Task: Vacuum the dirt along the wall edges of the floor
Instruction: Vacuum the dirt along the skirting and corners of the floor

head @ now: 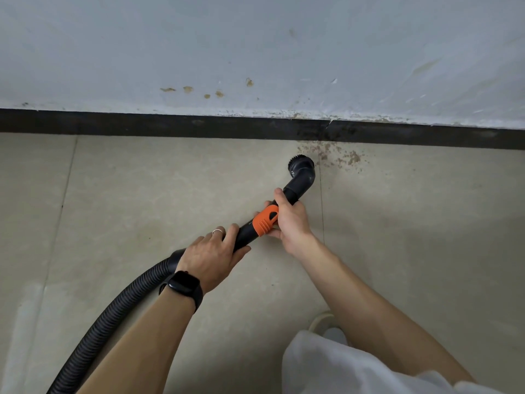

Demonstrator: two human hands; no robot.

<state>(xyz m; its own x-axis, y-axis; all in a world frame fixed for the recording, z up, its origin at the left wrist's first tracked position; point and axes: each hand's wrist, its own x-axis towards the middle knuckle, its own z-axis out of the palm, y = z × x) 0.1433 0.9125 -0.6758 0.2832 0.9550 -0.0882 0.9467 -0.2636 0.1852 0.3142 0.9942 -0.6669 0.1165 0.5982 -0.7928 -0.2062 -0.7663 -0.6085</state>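
A black vacuum wand with an orange collar ends in a bent round brush nozzle over the tiled floor. Brown dirt lies scattered just right of the nozzle, against the black baseboard. My right hand grips the wand at the orange collar, thumb along the tube toward the nozzle. My left hand, with a ring and a black watch on the wrist, holds the wand where the ribbed hose joins it. The hose runs off the bottom left.
A white wall with brown stains rises above the baseboard. Beige floor tiles spread to both sides, with a grout line under the nozzle. A light shoe and pale clothing show at the bottom right.
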